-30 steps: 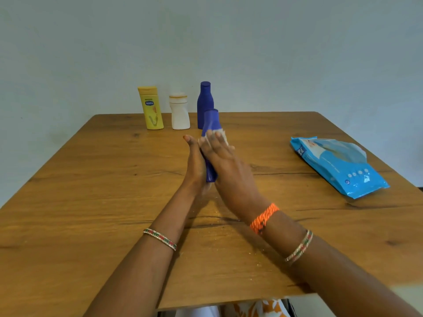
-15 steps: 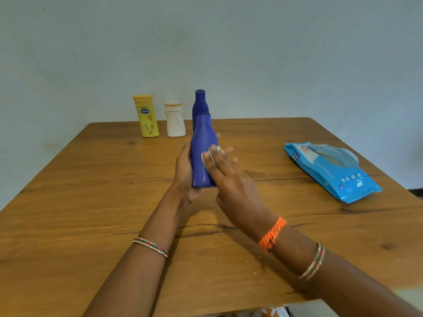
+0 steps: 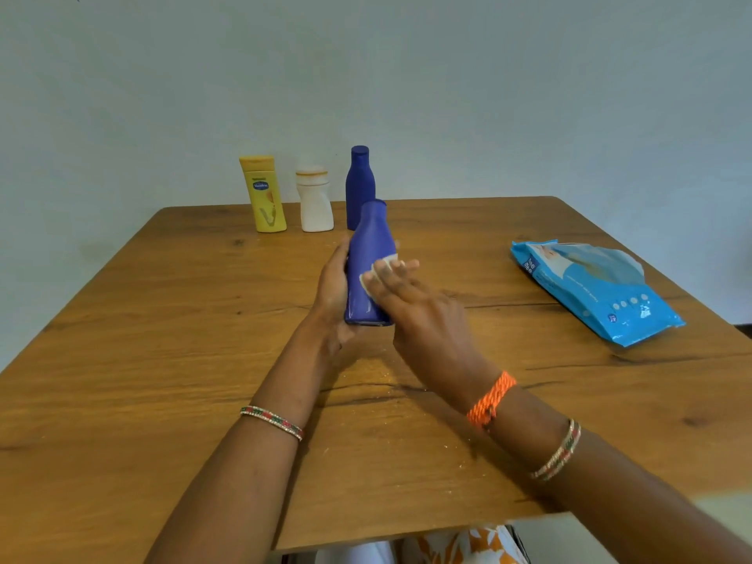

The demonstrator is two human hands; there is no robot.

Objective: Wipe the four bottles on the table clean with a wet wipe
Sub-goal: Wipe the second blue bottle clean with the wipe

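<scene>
Both forearms reach forward over the tabletop's near edge and meet near its middle. The left hand (image 3: 331, 293) grips the bottle (image 3: 369, 246) from the left, its fingers apparently curled behind. The right hand (image 3: 425, 319), slightly blurred, presses a wipe (image 3: 378, 271) to the bottle's front with straight fingers.

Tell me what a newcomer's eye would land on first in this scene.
First, the blue bottle at the middle of the wooden table, gripped by the left hand while the right hand presses a white wet wipe against its side with straight fingers. Next, the bright blue wipes pack lying near the table's right edge. Then the row at the far edge: yellow bottle, white bottle, second blue bottle.
</scene>
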